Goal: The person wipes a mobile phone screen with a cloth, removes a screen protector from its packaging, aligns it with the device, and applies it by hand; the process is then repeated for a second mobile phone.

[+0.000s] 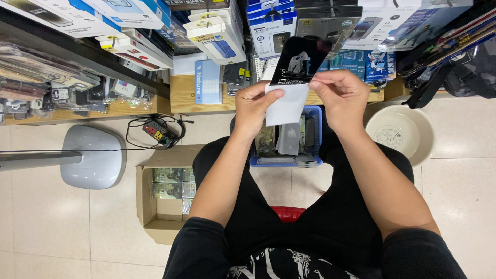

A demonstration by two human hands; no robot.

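Left hand (253, 106) and right hand (340, 95): both pinch one black-and-white flat packet (294, 82), held in the air above a blue basket (316, 135) on the floor. Cardboard box (147, 199) at left; cream basin (400, 132) at right.
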